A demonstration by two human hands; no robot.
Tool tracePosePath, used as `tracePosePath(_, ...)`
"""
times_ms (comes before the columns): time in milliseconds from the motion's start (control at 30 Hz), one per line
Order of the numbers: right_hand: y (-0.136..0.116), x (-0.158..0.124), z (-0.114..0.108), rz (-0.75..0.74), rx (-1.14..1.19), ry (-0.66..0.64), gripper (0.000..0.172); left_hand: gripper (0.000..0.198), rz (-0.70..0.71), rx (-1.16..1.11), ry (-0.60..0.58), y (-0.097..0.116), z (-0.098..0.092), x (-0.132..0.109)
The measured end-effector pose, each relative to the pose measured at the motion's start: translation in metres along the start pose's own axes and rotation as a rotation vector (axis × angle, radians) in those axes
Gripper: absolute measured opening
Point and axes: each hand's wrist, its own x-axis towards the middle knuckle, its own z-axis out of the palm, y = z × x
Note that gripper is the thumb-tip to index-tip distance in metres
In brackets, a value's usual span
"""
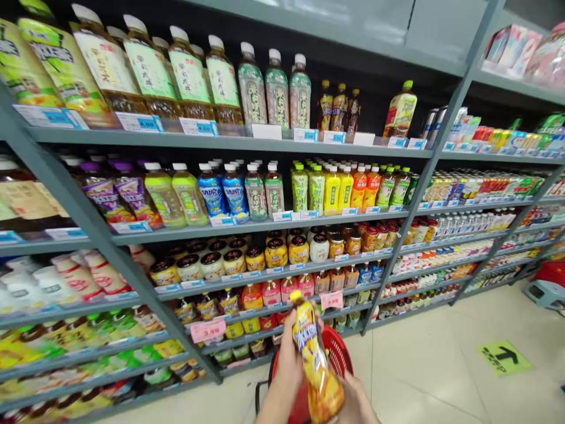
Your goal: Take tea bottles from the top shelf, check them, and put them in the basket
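Grey store shelves [229, 141] packed with drink bottles fill the head view; a red shopping basket [338, 353] sits below on the tiled floor [432, 365]. The left hand [286, 365] and right hand [357, 403] both grasp a yellow-capped orange juice bottle [315, 365], tilted above the basket.

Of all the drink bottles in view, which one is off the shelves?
The yellow-labelled bottle, held in both the left hand and right hand above the red basket; every other bottle stands on a shelf.
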Motion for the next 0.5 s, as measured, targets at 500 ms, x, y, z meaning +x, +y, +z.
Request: tracePosePath(500, 0.021, -0.068, -0.044, -0.217, 0.249, -0.074, 0.069, 0.058, 0.638, 0.366, -0.238, -0.025, 0.052, -0.057)
